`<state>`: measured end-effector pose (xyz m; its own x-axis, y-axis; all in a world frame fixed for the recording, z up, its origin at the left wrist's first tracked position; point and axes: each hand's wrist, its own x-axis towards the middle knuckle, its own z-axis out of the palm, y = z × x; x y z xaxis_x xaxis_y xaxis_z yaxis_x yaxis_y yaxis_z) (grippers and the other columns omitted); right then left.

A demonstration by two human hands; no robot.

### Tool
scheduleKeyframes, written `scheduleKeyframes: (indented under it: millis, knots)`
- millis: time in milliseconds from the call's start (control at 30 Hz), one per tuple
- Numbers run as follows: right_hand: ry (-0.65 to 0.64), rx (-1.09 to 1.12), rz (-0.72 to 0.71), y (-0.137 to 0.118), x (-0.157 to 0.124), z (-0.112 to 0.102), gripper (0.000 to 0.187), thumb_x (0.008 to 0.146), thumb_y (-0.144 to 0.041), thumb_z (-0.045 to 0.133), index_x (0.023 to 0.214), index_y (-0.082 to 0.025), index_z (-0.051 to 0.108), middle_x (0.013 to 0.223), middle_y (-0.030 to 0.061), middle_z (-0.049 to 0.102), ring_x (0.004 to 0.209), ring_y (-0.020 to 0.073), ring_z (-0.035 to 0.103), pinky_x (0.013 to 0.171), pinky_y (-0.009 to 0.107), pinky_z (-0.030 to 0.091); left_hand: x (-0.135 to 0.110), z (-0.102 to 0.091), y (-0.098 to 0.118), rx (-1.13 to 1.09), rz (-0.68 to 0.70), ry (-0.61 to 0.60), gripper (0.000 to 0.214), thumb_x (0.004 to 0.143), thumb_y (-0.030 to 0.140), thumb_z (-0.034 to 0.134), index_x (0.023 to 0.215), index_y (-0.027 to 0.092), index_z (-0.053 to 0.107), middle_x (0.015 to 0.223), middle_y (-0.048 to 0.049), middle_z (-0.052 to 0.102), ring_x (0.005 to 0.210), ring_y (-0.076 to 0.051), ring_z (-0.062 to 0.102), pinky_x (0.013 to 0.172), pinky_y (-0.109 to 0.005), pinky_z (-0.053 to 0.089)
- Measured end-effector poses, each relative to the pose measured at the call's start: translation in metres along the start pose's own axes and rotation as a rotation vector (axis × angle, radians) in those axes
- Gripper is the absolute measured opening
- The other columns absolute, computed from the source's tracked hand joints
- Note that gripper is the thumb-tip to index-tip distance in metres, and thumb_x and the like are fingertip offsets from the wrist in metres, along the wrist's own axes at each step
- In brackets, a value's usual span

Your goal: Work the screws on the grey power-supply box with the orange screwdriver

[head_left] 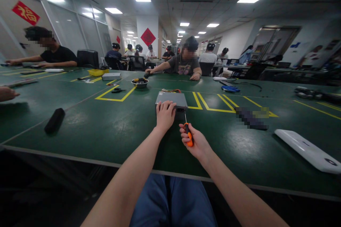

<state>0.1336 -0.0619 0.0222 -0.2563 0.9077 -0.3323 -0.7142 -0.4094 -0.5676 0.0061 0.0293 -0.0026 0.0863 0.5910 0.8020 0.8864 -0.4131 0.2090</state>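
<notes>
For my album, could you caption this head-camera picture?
Left hand on a grey box, right hand holding an orange-and-black screwdriver, at a green table.

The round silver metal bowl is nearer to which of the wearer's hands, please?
Left: the left hand rests on the grey metal box, right of the bowl; the right hand, holding the orange-and-black screwdriver, is farther right.

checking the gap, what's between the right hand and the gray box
In the head view, the screwdriver's shaft lies there, pointing from the right hand toward the gray box.
</notes>
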Motion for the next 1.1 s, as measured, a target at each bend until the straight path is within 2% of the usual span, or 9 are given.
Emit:
scheduleKeyframes:
  millis: [200,300,433,533,667,933,1100]
  knots:
    - [0.043,-0.014,-0.005,-0.0002,0.0043,-0.0029,0.021,0.092,-0.021,0.043,0.073,-0.013,0.049,0.06,0.0006,0.051,0.039,0.0028,0.041,0.026,0.007,0.028,-0.0002,0.0,-0.0009,0.003,0.002,-0.014,0.025,0.087,0.022,0.044,0.11,0.027,0.055,0.118,-0.0034,0.057,0.118,-0.019,0.046,0.109,-0.043,0.02]
    - [0.022,-0.016,-0.004,-0.0016,0.0021,-0.0013,0.026,0.094,-0.022,0.039,0.071,-0.013,0.049,0.059,0.0002,0.05,0.038,0.0022,0.04,0.028,0.007,0.03,-0.0002,-0.0008,-0.0008,0.005,0.001,-0.019,0.025,0.088,0.023,0.044,0.11,0.027,0.055,0.118,-0.0039,0.057,0.118,-0.02,0.046,0.109,-0.043,0.02]
    - [-0.022,-0.027,0.014,-0.0018,-0.0015,0.0009,0.031,0.095,-0.027,0.034,0.08,-0.011,0.055,0.06,0.0013,0.05,0.039,0.0041,0.043,0.031,0.01,0.037,0.0002,-0.0012,-0.0002,0.001,0.0,-0.016,0.026,0.087,0.023,0.044,0.11,0.028,0.055,0.118,-0.0039,0.057,0.118,-0.02,0.046,0.11,-0.043,0.02]
    - [0.001,-0.026,0.002,-0.0004,0.0,0.0,0.027,0.095,-0.026,0.034,0.083,-0.012,0.054,0.06,0.0014,0.051,0.038,0.0043,0.041,0.028,0.01,0.032,0.0004,-0.0012,0.0002,-0.001,-0.001,-0.015,0.026,0.087,0.022,0.044,0.111,0.028,0.055,0.118,-0.004,0.057,0.119,-0.02,0.046,0.11,-0.044,0.02]
    - [0.069,-0.021,-0.022,0.0004,0.0033,-0.0022,0.02,0.091,-0.019,0.042,0.072,-0.015,0.047,0.06,0.0003,0.051,0.037,0.0028,0.039,0.026,0.008,0.027,0.0003,-0.0012,0.0005,-0.002,0.0,-0.013,0.026,0.087,0.022,0.044,0.11,0.027,0.055,0.117,-0.0041,0.057,0.118,-0.02,0.046,0.11,-0.043,0.02]
    - [0.013,-0.043,-0.002,-0.001,-0.0003,-0.0008,0.028,0.095,-0.024,0.035,0.077,-0.012,0.052,0.059,0.0003,0.05,0.04,0.0037,0.043,0.034,0.01,0.038,0.0005,-0.0014,0.0008,-0.001,-0.002,-0.015,0.025,0.087,0.023,0.045,0.11,0.027,0.055,0.117,-0.0039,0.057,0.118,-0.019,0.046,0.11,-0.043,0.02]
    - [0.019,-0.094,-0.011,0.0018,0.0033,-0.0053,0.03,0.095,-0.024,0.034,0.077,-0.011,0.055,0.055,-0.0002,0.049,0.036,0.004,0.041,0.032,0.01,0.033,0.0004,-0.0018,0.0012,0.006,-0.003,-0.012,0.025,0.088,0.023,0.044,0.11,0.027,0.055,0.117,-0.0039,0.057,0.118,-0.02,0.046,0.11,-0.043,0.02]
